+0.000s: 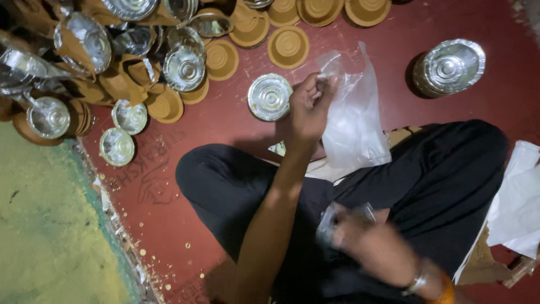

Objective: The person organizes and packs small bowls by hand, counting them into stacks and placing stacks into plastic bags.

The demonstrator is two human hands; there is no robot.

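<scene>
A clear plastic bag (353,121) hangs from the left hand (308,110), which is raised ahead of the crossed legs with fingers pinched shut on the bag's top edge; whether anything is inside the bag cannot be told. Just left of that hand a single silver foil bowl (270,97) sits on the red floor (169,225). Further off to the upper left of it lies a loose heap of foil bowls (112,50), some showing their brown paper backs, and beyond the hand a row of brown bowls (288,47) lies upside down. Well to the right of the bag stands a neat stack of silver bowls (449,67). The right hand (365,239) is low over the lap, blurred, fingers curled around something silvery (329,225) too smeared to identify, a watch and orange band at the wrist
</scene>
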